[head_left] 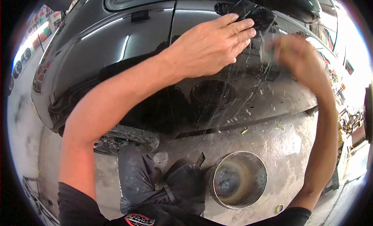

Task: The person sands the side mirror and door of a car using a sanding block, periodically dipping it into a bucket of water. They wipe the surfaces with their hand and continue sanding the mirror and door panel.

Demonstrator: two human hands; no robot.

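Your left hand [221, 43] lies over the black car [132, 39], fingers straight, their tips at a dark piece [266, 20]; I cannot tell whether they grip it. Your right hand [301, 57] is blurred just beside, near a pale piece [266, 54], and I cannot tell if it is closed on that. The car stands before you, streaks [233, 88] running down its side. A bucket [254, 187] sits on the floor [289, 164] right of your legs [134, 179]
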